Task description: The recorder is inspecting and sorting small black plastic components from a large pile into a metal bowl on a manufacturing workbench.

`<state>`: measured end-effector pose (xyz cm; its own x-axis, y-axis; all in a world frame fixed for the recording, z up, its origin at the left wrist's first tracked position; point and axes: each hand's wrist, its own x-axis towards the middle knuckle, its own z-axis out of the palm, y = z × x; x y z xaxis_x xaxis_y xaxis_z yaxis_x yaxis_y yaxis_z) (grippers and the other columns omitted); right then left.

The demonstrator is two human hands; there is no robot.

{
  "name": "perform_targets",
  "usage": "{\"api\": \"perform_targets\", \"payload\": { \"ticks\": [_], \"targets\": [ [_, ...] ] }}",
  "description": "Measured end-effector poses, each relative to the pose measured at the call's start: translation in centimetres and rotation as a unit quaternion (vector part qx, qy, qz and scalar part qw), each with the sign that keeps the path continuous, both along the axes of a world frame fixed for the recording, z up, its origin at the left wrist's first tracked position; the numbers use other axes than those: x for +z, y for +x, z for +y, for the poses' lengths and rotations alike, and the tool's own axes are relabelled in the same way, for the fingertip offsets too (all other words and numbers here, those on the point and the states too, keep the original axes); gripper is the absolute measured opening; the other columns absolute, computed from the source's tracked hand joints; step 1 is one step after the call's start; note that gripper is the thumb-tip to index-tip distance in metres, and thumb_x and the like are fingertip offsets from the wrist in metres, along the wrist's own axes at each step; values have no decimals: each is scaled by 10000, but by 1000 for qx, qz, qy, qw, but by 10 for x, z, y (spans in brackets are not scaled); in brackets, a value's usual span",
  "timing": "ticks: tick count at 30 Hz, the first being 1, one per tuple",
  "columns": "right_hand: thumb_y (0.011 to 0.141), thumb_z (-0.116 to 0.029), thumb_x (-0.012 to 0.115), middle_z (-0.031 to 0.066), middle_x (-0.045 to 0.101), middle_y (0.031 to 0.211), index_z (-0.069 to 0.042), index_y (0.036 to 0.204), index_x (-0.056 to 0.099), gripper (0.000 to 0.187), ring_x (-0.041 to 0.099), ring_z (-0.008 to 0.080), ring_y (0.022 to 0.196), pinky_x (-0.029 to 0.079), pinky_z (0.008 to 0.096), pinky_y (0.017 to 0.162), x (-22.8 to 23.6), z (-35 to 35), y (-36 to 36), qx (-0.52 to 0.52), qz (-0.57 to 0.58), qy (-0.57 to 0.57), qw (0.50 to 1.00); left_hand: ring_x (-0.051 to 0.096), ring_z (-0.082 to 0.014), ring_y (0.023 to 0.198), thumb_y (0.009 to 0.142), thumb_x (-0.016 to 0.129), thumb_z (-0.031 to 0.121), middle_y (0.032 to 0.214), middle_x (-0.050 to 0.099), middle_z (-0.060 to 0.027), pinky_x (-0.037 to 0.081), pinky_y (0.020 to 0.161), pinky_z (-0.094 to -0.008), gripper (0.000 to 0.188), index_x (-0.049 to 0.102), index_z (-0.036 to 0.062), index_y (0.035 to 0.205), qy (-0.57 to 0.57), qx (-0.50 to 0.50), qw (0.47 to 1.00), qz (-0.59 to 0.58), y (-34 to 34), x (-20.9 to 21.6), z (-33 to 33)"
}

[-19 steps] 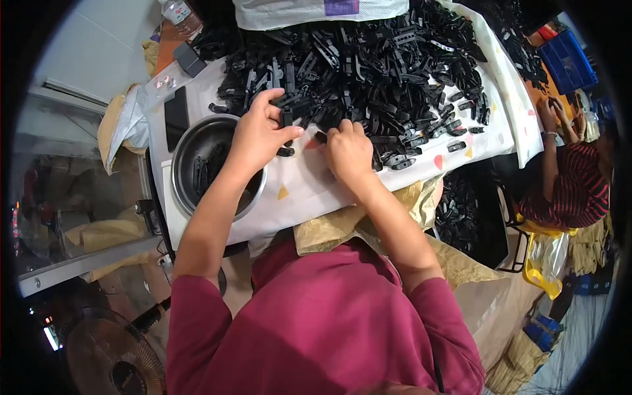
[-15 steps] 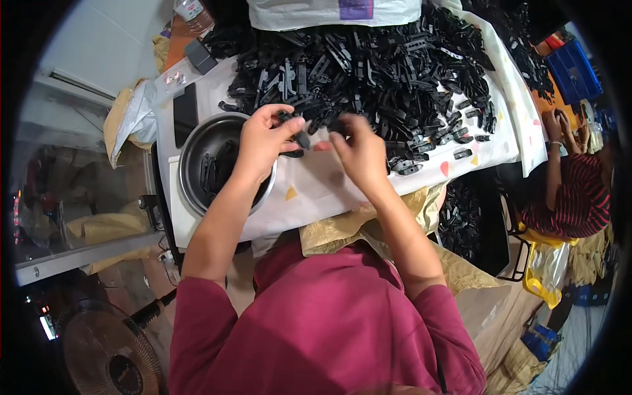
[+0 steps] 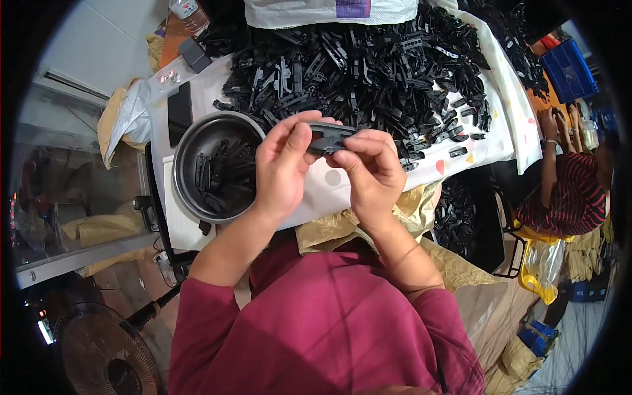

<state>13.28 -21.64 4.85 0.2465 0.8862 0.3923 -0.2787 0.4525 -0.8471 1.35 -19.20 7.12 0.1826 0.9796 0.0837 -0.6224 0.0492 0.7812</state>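
Just beside the round metal bowl (image 3: 214,168), both hands, left hand (image 3: 284,170) and right hand (image 3: 372,172), have lifted off the white-covered surface (image 3: 316,191) and now pinch one black plastic clip (image 3: 331,136) between them, clear of the heap of black plastic parts (image 3: 368,66).

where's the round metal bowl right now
In the head view the round metal bowl sits on the white table at the person's left, just beside the left hand and below the pile of black plastic parts.

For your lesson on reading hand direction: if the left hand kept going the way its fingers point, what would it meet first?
Probably the heap of black plastic parts beyond the black part that the left hand pinches; height above the table is unclear.
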Motion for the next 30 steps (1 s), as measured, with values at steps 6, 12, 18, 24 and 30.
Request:
{"api": "perform_targets", "payload": {
  "ticks": [6, 12, 18, 24, 30],
  "targets": [
    [770, 79, 622, 98, 475, 993, 43, 928, 544, 180, 569, 161, 839, 545, 275, 711, -1, -5, 3, -41, -83, 26, 995, 543, -242, 1060, 893, 545, 190, 1139, 554, -188, 443, 916, -352, 349, 486, -49, 1141, 187, -19, 980, 60, -5, -8, -1],
    [761, -90, 696, 83, 497, 997, 6, 1039, 522, 341, 524, 125, 887, 491, 252, 645, 22, 0, 6, -47, -246, -43, 967, 562, -212, 1032, 794, 632, -10, 1085, 588, -154, 449, 908, -322, 326, 518, -40, 1098, 197, -24, 966, 167, -20, -6, 7],
    [727, -218, 734, 96, 526, 926, -3, 1044, 515, 441, 556, 162, 757, 479, 255, 595, -18, 3, 12, -14, -373, -153, 915, 588, -129, 880, 837, 603, 82, 1019, 610, -103, 474, 797, -254, 315, 497, -9, 1121, 70, -116, 966, 221, -34, -26, 41],
    [813, -128, 640, 88, 591, 814, 10, 1034, 566, 271, 583, 156, 683, 471, 262, 630, -42, 15, 31, -128, -369, -245, 887, 615, -242, 823, 805, 602, 265, 890, 640, -139, 482, 716, -336, 308, 576, 26, 997, 18, 117, 778, 616, -55, -41, 135],
    [813, -175, 607, 135, 629, 830, -20, 882, 625, 171, 616, 251, 682, 480, 331, 630, -42, 19, 43, -164, -512, -228, 812, 596, -338, 856, 750, 643, 338, 879, 636, -163, 467, 743, -402, 312, 622, 47, 859, 29, 79, 625, 776, -51, -40, 147]
  ]
}}
